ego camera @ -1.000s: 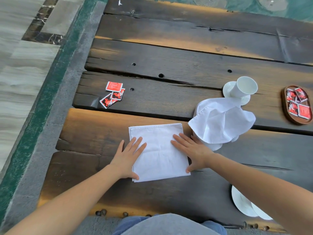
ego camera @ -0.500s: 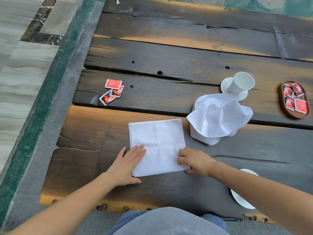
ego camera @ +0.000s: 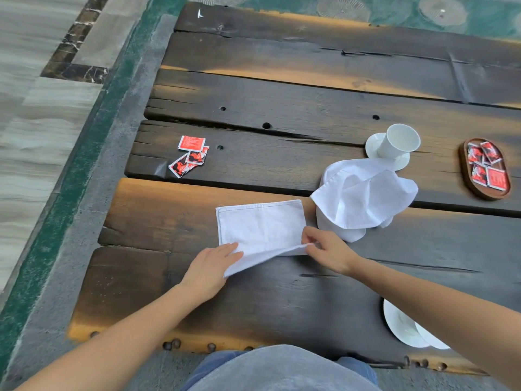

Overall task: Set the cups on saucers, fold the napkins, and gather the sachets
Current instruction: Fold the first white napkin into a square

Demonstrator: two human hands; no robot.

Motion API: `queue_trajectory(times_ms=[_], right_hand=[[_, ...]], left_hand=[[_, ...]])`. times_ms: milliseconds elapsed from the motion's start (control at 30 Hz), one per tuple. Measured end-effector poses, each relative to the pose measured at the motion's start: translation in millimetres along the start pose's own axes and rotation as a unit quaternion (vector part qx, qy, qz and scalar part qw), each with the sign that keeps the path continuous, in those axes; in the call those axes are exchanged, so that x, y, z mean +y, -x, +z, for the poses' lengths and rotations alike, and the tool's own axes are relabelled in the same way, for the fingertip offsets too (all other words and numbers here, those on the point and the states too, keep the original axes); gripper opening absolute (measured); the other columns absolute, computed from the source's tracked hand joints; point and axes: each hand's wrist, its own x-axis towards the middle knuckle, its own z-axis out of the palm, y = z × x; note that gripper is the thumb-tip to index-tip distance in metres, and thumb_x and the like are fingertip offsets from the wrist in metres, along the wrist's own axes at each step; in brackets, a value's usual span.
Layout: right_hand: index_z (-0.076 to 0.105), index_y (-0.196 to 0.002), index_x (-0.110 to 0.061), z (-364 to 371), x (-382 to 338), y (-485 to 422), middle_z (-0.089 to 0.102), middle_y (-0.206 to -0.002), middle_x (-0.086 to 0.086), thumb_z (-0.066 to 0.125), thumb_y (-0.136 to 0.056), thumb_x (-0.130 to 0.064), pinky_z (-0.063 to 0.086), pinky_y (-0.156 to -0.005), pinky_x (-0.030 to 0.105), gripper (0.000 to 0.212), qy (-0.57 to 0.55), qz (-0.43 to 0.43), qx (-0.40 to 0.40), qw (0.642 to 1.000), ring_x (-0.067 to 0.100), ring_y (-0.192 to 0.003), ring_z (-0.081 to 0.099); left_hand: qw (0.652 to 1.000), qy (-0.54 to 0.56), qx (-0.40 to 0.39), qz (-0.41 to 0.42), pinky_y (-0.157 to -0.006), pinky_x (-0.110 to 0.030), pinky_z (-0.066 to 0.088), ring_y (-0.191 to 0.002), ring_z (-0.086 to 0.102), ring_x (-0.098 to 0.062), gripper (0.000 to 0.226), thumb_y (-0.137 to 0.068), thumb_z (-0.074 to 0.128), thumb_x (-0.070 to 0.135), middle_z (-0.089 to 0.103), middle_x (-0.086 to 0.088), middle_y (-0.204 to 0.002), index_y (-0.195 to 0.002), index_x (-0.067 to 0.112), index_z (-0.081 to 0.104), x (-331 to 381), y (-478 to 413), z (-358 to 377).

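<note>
- With the right hand (ego camera: 328, 251), pinching the near right corner of the flat napkin (ego camera: 259, 224) between thumb and fingertips, raising that edge off the table (ego camera: 282, 108), probably to begin a fold away from the body.
- With the left hand (ego camera: 210, 266), laying straight fingers along the near left corner, likely steadying it so the cloth is not sliding; thumb hidden, so not telling a press from a grasp.
- Lying on the near plank just in front of the body, far edge flat, near edge sagging between both hands.
- Waiting just to the right: a crumpled napkin (ego camera: 363, 193) draping over something white, possibly a cup.
- Standing just beyond that: a cup (ego camera: 400, 139) on its saucer (ego camera: 375, 145).
- Sitting well apart: loose sachets (ego camera: 190, 156) far left, more sachets (ego camera: 490, 170) in a wooden tray (ego camera: 468, 182) far right, gathering looking unfinished.
- Resting at the near right edge: bare saucers (ego camera: 403, 325), overlapping.
</note>
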Motion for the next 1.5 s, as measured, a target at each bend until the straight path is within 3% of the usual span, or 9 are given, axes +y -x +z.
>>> queue_trajectory(times_ms=[133, 233, 333, 400, 500, 700, 933, 1300, 1500], right_hand=[[0.05, -0.105, -0.032, -2.7, 9.4, 2.7, 0.064, -0.103, -0.013, 0.073, -0.072, -0.039, 0.044, -0.088, 0.018, 0.041, -0.031, 0.047, -0.04, 0.998, 0.002, -0.103, 0.059], [0.049, -0.116, -0.034, -2.6, 21.9, 7.1, 0.062, -0.11, -0.014, 0.08, -0.067, -0.041, 0.049, -0.088, 0.023, 0.059, -0.017, 0.057, -0.056, 0.997, 0.006, -0.103, 0.06], [0.059, -0.091, -0.033, 1.8, 26.8, 7.9, 0.066, -0.088, -0.007, 0.071, -0.07, -0.035, 0.053, -0.079, 0.038, 0.024, 0.023, 0.056, -0.036, 0.998, 0.017, -0.084, 0.061], [0.055, -0.075, -0.031, 5.6, 24.6, 6.0, 0.062, -0.072, -0.006, 0.063, -0.08, -0.028, 0.049, -0.07, 0.04, 0.01, 0.05, 0.05, -0.004, 0.997, 0.015, -0.071, 0.057], [0.056, -0.094, -0.023, 10.3, 23.4, 0.9, 0.067, -0.083, -0.004, 0.054, -0.089, -0.031, 0.051, -0.078, 0.041, 0.01, 0.053, 0.069, 0.02, 0.996, 0.018, -0.081, 0.061], [0.051, -0.115, -0.019, 14.3, 14.2, -8.9, 0.065, -0.093, -0.002, 0.049, -0.094, -0.028, 0.049, -0.081, 0.041, 0.023, 0.078, 0.086, 0.018, 0.993, 0.023, -0.089, 0.06], [0.036, -0.086, -0.015, 15.1, 8.7, -17.0, 0.063, -0.089, 0.009, 0.042, -0.097, -0.035, 0.047, -0.071, 0.043, 0.023, 0.14, 0.118, 0.014, 0.983, 0.03, -0.081, 0.058], [0.043, -0.099, -0.018, 16.5, 8.0, -15.4, 0.061, -0.083, -0.006, 0.054, -0.091, -0.035, 0.044, -0.063, 0.033, 0.022, 0.131, 0.136, 0.055, 0.981, 0.019, -0.075, 0.058], [0.049, -0.111, -0.02, 20.7, 7.4, -8.3, 0.056, -0.103, -0.004, 0.06, -0.084, -0.031, 0.047, -0.076, 0.037, 0.03, 0.209, 0.008, 0.148, 0.966, 0.02, -0.093, 0.052]], left_hand=[[0.992, 0.096, -0.017, -0.076, -0.109, -0.032, 0.031, -0.137, 0.037, -0.018, 0.046, -0.097, 0.037, 0.013, 0.037, 0.009, -0.15, -0.14, 0.028, 0.041, -3.1, -1.8, -10.9], [0.991, 0.103, -0.022, -0.083, -0.093, -0.031, 0.041, -0.122, 0.052, -0.022, 0.039, -0.1, 0.033, 0.022, 0.053, 0.008, -0.138, -0.134, 0.031, 0.047, -2.6, -0.2, -14.5], [0.991, 0.107, -0.023, -0.081, -0.074, -0.03, 0.041, -0.1, 0.059, -0.023, 0.034, -0.1, 0.031, 0.024, 0.064, 0.008, -0.116, -0.122, 0.035, 0.054, 0.0, 1.2, -17.3], [0.984, 0.152, -0.01, -0.097, -0.066, -0.031, 0.04, -0.084, 0.058, -0.022, 0.027, -0.099, 0.034, 0.028, 0.066, 0.008, -0.092, -0.095, 0.039, 0.058, -0.8, 1.6, -18.3], [0.964, 0.205, 0.028, -0.168, -0.054, -0.032, 0.031, -0.064, 0.052, -0.025, 0.029, -0.096, 0.043, 0.033, 0.053, -0.002, -0.062, -0.068, 0.026, 0.047, -3.9, -2.1, -17.4], [0.933, 0.253, 0.056, -0.25, -0.058, -0.032, 0.039, -0.072, 0.059, -0.023, 0.024, -0.092, 0.051, 0.034, 0.063, -0.001, -0.073, -0.079, 0.015, 0.059, -13.6, -12.9, -8.9], [0.915, 0.281, 0.07, -0.28, -0.058, -0.031, 0.036, -0.075, 0.061, -0.027, 0.024, -0.092, 0.048, 0.03, 0.067, -0.008, -0.08, -0.087, 0.012, 0.063, -16.2, -16.2, 5.5], [0.905, 0.269, 0.092, -0.317, -0.055, -0.031, 0.03, -0.068, 0.048, -0.021, 0.03, -0.09, 0.054, 0.027, 0.05, 0.0, -0.069, -0.065, 0.018, 0.039, -10.1, -19.1, 6.8], [0.918, 0.22, 0.114, -0.31, -0.073, -0.038, 0.044, -0.091, 0.057, -0.023, 0.024, -0.088, 0.057, 0.03, 0.054, 0.0, -0.1, -0.105, 0.015, 0.048, -3.8, -8.0, 5.1]])
